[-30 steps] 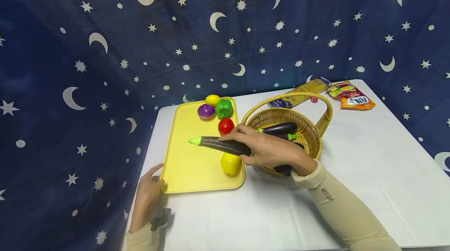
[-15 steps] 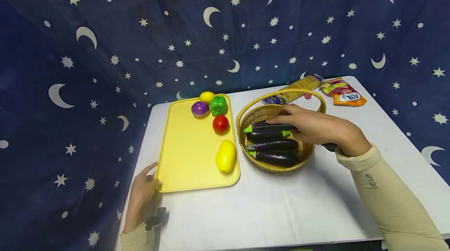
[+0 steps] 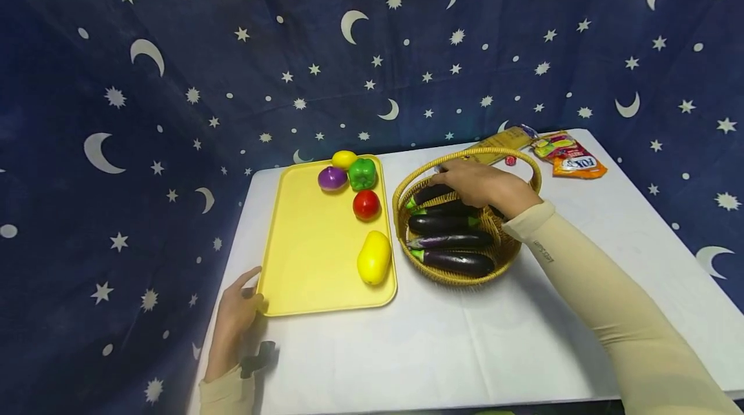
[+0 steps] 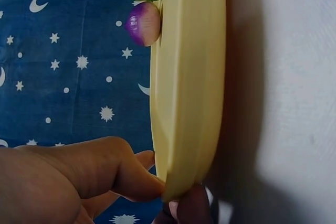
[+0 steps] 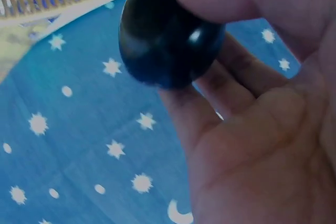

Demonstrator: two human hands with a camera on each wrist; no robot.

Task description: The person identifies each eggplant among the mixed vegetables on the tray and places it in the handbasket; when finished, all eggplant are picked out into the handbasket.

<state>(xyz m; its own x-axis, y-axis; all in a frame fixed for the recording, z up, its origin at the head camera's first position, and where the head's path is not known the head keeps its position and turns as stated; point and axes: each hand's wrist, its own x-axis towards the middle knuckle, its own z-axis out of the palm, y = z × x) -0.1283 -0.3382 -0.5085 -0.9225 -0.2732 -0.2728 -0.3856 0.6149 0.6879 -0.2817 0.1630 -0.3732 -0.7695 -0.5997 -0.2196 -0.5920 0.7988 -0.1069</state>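
Observation:
My right hand (image 3: 478,186) reaches over the back of the wicker basket (image 3: 459,281) and grips an eggplant (image 3: 431,194) at its inner far side. Up close in the right wrist view, thumb and fingers hold the dark, glossy, rounded end of the eggplant (image 5: 163,35). Several more eggplants (image 3: 456,263) lie side by side below it in the basket. At the yellow tray's (image 3: 308,260) near left corner, my left hand (image 3: 235,312) pinches the rim; the left wrist view has thumb and fingers on either side of the tray corner (image 4: 184,145).
Along the tray's right and far sides lie a yellow mango-like fruit (image 3: 374,259), a tomato (image 3: 366,205), a green pepper (image 3: 363,174), a purple onion-like vegetable (image 3: 332,179) and a lemon (image 3: 344,159). Behind the basket are a pasta-like packet (image 3: 502,139) and an orange pouch (image 3: 572,155). The basket handle (image 3: 415,177) arches up.
My right hand carried an eggplant from above the tray into the basket, then shifted toward the basket's back. The left hand has stayed at the tray corner.

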